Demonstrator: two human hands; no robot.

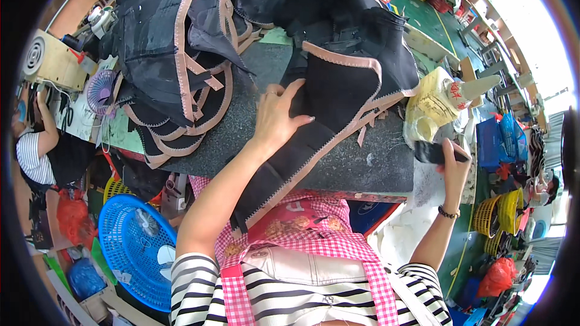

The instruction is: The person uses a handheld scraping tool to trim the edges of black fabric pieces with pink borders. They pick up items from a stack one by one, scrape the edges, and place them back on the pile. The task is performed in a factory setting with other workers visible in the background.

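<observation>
Where black piece [333, 111] lies, worktop [383, 163] dark; floor [430, 17] green.

We are in a sewing workshop: black pieces with zigzag-stitched tan edging [339, 81] heap the far side of our dark worktable [377, 166], plastic baskets [487, 214] stand left and right, a co-worker [37, 154] is at left, and green floor [424, 19] stretches far right.

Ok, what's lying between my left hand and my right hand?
In the head view, the black tan-edged piece starts at your left hand, then a small tan strip, then dark tabletop, then the black object in your right hand.
</observation>
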